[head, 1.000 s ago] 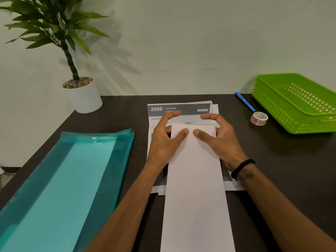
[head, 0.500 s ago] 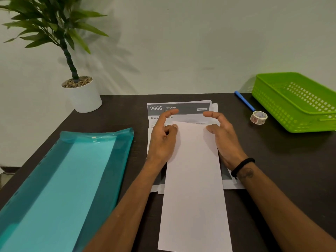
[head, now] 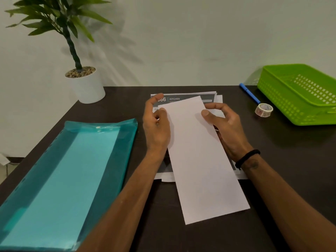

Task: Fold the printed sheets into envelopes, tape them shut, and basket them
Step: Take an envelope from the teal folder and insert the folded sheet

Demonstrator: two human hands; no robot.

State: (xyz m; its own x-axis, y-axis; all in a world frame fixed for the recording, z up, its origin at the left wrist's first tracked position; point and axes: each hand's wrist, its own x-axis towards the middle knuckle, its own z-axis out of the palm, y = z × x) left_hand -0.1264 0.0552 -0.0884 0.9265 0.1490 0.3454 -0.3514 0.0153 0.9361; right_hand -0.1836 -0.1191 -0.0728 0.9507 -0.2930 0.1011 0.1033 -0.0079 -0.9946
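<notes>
You're mid-fold: your left hand [head: 156, 124] and right hand [head: 221, 120] seem to pinch the folded sheet [head: 198, 153] at its edges; next, crease it square.

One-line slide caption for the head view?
Both hands, left hand and right hand, hold a folded white sheet over the printed stack; tape roll beside green basket.

My left hand [head: 156, 127] covers the start of the number on the printed stack [head: 189, 99], so I only get "66 KITCHEN", and the smaller print is too tiny to read. The green basket [head: 298, 95] and teal folder [head: 60, 179] both run off frame.
</notes>
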